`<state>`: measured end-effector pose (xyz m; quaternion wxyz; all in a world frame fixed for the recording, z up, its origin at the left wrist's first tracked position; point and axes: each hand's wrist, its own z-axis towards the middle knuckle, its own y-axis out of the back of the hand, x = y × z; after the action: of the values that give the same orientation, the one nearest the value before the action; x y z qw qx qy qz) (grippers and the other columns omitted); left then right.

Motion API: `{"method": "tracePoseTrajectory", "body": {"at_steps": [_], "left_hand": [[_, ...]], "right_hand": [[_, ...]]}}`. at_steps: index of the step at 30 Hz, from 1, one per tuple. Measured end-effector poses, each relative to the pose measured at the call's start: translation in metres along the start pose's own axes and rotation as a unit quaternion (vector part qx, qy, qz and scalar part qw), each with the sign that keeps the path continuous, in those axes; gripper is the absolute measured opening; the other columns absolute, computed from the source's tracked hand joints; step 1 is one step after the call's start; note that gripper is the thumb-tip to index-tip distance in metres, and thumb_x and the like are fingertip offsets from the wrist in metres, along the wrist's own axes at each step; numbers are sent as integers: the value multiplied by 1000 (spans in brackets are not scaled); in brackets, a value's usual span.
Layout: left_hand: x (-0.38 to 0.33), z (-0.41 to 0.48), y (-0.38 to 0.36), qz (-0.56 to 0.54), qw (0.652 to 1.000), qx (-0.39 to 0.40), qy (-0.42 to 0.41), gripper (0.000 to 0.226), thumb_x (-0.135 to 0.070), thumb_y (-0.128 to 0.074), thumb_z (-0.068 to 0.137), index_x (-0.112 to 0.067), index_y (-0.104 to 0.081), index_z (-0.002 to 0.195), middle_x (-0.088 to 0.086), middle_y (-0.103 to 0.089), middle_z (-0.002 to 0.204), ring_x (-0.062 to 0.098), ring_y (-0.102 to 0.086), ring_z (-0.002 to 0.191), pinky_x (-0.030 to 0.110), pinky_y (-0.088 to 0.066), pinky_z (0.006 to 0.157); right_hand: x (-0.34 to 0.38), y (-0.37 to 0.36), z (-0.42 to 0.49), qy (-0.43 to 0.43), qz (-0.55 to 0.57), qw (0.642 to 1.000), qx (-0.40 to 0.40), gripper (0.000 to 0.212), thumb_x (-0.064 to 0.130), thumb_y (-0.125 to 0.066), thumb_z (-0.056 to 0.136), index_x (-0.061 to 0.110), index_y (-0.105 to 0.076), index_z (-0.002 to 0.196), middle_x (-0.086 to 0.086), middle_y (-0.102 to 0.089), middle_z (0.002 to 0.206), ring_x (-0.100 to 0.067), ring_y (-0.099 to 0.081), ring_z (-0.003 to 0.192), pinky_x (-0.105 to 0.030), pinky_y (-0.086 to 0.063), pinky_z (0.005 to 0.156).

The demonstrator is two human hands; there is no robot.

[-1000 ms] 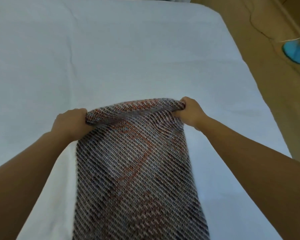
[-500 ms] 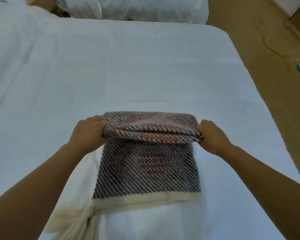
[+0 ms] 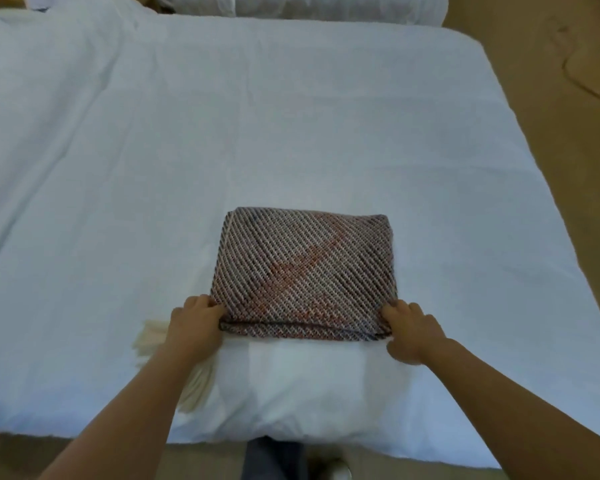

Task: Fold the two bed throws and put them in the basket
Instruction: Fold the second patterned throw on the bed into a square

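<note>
The patterned throw (image 3: 303, 271) lies folded into a thick rectangle on the white bed (image 3: 118, 168), a little below and right of the middle of the frame. Its weave runs in diagonal stripes of dark and light thread with a reddish streak across the middle.

Your hands sit at its two near corners. Your left hand (image 3: 196, 323) is at the lower left corner, fingers curled over the near folded edge and gripping it. Your right hand (image 3: 411, 332) is at the lower right corner, fingers bent onto that same edge and the thumb lower down on the bedding, so it holds the corner too. The whole throw lies above your hands in the frame, reaching up from the line between them, and its far edge rests flat on the bed.

A cream fringe (image 3: 151, 337) spreads out to the left of your left wrist and shows again below your forearm. Just below the near edge of the throw, between your forearms, a paler cloth (image 3: 309, 372) lies on the bed; you cannot tell from here whether it is part of the throw.

White pillows (image 3: 326, 5) line the top of the frame. Tan floor (image 3: 568, 150) fills the right side. At the bottom centre a dark trouser leg (image 3: 274, 459) and a shoe (image 3: 333, 472) show below the bed's edge.
</note>
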<state>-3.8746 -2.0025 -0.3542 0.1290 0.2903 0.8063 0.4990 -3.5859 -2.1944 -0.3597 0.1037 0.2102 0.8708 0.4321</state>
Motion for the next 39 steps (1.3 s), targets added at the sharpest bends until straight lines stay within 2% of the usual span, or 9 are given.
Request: {"method": "tracePoseTrajectory", "body": {"at_steps": [4,6,9,15,20,26,33,36,39], "left_hand": [[-16,13,22,-129,983,-131,20,52,-35,-47,69,-15,-64,114,9,-52,129,28,-45,120,41,-38,96],[-32,27,31,-162,971,-176,-12,56,-36,-43,77,-11,-55,127,11,-47,138,27,-41,127,43,-35,104],[-63,54,32,-159,973,-158,-49,56,-37,-32,96,-17,-21,147,6,-18,156,22,-10,144,45,-12,116],[-81,121,15,-139,977,-145,-75,59,-46,-20,97,-26,3,148,1,7,158,20,9,145,47,7,114],[-48,145,-12,-169,977,-125,-28,61,-62,-10,90,-38,11,142,9,11,157,24,12,144,49,11,112],[-53,169,-29,-191,974,-123,-12,66,-56,-20,87,-30,-6,147,18,-6,156,33,-4,144,55,-2,112],[-59,167,-5,-208,975,-83,6,70,-52,-22,84,-30,-7,149,14,8,157,28,10,144,55,6,112],[-72,140,4,-242,955,-169,-16,63,-42,-30,89,-24,-15,148,6,-1,156,24,6,142,57,5,108],[-91,103,-14,-173,964,-176,-104,57,-34,-31,90,-17,-28,144,6,-18,151,28,-12,142,59,-9,109]], "right_hand": [[18,27,10,-19,85,973,-213,22,24,-50,81,5,-52,92,-14,-52,106,-28,-46,94,-32,-34,69],[36,38,23,3,148,949,-279,25,22,-49,84,3,-54,99,-15,-53,111,-29,-47,101,-35,-39,78],[72,45,49,45,177,953,-242,50,30,-37,95,6,-35,138,-15,-28,150,-30,-21,140,-40,-18,115],[107,28,108,64,117,965,-225,59,44,-18,98,23,3,148,1,13,157,-14,23,139,-39,18,109],[44,11,128,-57,108,970,-209,59,54,-11,92,33,1,146,0,2,158,-22,7,145,-45,13,112],[33,-6,157,-76,129,969,-198,60,53,-12,89,31,5,142,3,6,152,-18,6,142,-44,9,114],[50,20,149,-101,184,955,-210,65,48,-10,87,23,-1,145,0,2,155,-15,9,142,-43,15,113],[98,28,128,-32,240,934,-262,60,41,-20,93,19,-2,146,1,-2,153,-11,7,142,-36,14,114],[137,9,114,61,209,941,-260,55,32,-27,94,13,-24,144,-2,-18,151,-16,-10,143,-38,1,117]]}}
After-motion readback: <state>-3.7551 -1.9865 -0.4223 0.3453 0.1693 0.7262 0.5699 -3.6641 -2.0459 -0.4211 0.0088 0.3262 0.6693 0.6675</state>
